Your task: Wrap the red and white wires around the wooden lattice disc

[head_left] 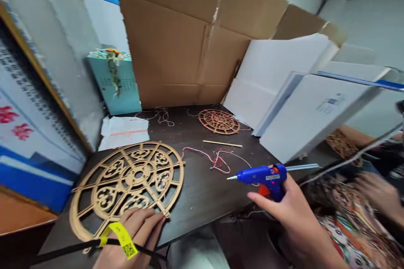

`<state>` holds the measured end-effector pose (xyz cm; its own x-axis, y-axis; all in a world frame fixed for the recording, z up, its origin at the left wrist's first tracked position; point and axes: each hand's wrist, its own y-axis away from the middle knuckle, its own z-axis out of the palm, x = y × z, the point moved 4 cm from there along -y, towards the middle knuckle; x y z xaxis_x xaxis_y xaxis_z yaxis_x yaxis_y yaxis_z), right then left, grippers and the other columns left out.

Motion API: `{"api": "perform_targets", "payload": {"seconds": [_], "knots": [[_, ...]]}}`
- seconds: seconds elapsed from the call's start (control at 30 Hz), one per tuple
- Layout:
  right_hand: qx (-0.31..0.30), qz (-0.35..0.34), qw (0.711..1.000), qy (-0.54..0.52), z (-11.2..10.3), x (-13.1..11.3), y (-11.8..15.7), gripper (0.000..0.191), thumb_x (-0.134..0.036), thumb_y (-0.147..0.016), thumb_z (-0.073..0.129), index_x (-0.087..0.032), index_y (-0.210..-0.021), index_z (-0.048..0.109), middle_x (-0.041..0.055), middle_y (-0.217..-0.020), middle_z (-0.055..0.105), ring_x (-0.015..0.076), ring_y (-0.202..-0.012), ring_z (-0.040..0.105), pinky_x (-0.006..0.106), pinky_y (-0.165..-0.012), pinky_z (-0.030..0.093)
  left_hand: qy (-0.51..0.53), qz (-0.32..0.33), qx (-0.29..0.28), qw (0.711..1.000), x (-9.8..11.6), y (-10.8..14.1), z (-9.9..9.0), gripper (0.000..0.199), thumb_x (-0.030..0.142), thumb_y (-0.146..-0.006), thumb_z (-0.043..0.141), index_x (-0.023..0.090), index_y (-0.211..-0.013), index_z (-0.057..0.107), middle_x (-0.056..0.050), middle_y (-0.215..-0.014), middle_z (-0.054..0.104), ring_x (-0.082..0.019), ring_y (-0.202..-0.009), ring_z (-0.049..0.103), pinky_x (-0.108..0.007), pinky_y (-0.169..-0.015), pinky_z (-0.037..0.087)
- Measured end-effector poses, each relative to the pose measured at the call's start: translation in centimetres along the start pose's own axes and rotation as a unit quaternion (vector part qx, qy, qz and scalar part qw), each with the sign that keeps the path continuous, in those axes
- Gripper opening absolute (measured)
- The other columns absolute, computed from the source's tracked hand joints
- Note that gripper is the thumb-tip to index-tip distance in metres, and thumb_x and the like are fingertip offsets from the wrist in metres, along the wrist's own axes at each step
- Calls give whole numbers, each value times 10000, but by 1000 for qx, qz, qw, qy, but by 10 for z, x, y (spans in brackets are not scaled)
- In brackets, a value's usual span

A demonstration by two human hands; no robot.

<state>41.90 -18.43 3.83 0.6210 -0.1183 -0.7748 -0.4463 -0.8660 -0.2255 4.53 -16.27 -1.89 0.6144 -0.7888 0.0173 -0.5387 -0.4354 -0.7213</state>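
My right hand [292, 206] is closed on a blue hot glue gun [260, 174], with its thumb stretched out to the left. The metal nozzle points left above the table, and a clear glue stick [303, 167] sticks out of the back. My left hand [139, 231] grips the near edge of a round, cut-out wooden panel [139, 174]; its thumb is hidden. That panel has spokes and trefoil-like openings around a central hub. A red and white string [217, 162] lies loose between the panel and the glue gun.
Behind lie a thin wooden stick [222, 144] and a smaller reddish round panel [219, 122]. Folded white paper [124, 132] is at the back left, near a turquoise box [115, 84]. Cardboard [176, 50] and white boards [312, 109] wall the table. Another person's hand [375, 193] is at right.
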Motion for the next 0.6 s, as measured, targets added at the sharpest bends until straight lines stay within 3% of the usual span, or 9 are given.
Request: {"api": "perform_targets", "payload": {"seconds": [0.1,0.23,0.37,0.6], "knots": [[-88,-21,996,14,42,-21,4,648,-523,-673,841,-168,-1126,544,-5,-755,637,191,-670,606,287,-618,507,10,-57,-4,998,5,-13,-4,181,106,-1014,549,162,-1138,669,-57,-1035,716,-183,-995,645,-361,-1035,413],[-184,-81,979,31,83,-46,6,471,-396,-767,730,-181,-1125,511,-8,-765,662,178,-651,620,273,-619,502,30,-84,-7,996,10,-17,-4,172,90,-1010,550,171,-1117,658,-40,-1006,692,-168,-968,616,-338,-1021,406],[-223,-148,962,55,103,-62,6,374,-308,-754,676,-184,-1068,516,7,-774,676,178,-646,629,276,-637,502,60,-103,12,993,10,-19,-5,153,68,-996,561,171,-1059,655,-30,-950,681,-156,-893,598,-318,-935,436],[-277,-190,938,81,120,-69,5,333,-186,-738,606,-191,-1056,508,-34,-713,621,148,-595,563,248,-585,428,75,-123,-6,990,11,-10,0,210,26,-966,594,171,-1111,636,-39,-1019,672,-178,-965,577,-376,-1030,384]]}}
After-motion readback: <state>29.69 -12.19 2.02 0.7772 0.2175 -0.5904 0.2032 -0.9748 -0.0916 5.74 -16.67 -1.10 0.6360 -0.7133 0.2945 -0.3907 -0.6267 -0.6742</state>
